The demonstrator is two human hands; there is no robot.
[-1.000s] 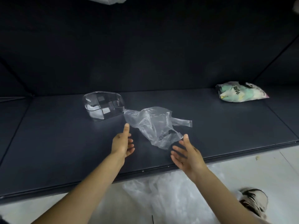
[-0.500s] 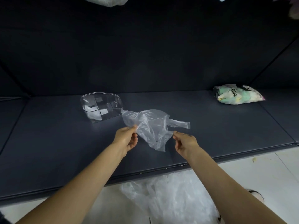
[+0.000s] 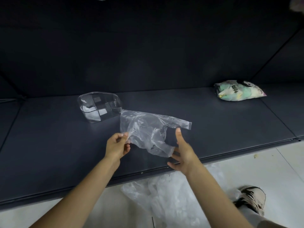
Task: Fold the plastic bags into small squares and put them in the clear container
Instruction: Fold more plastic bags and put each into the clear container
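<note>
While the left hand (image 3: 117,146) pinches the bag (image 3: 144,129) at its left edge, fingers curled and thumb against forefinger, the right hand (image 3: 181,153) is spread wide: thumb raised near the bag's handle, fingers loosely splayed under its lower right corner, touching the plastic. Whether it actually grips, cannot tell. Bag crumpled, unfolded, partly lifted off the shelf (image 3: 49,137), its far corner just beside the container (image 3: 100,106). Container holds something white. More bags (image 3: 164,199) heaped on the floor below. A printed packet (image 3: 238,92) lies well apart, far right.
</note>
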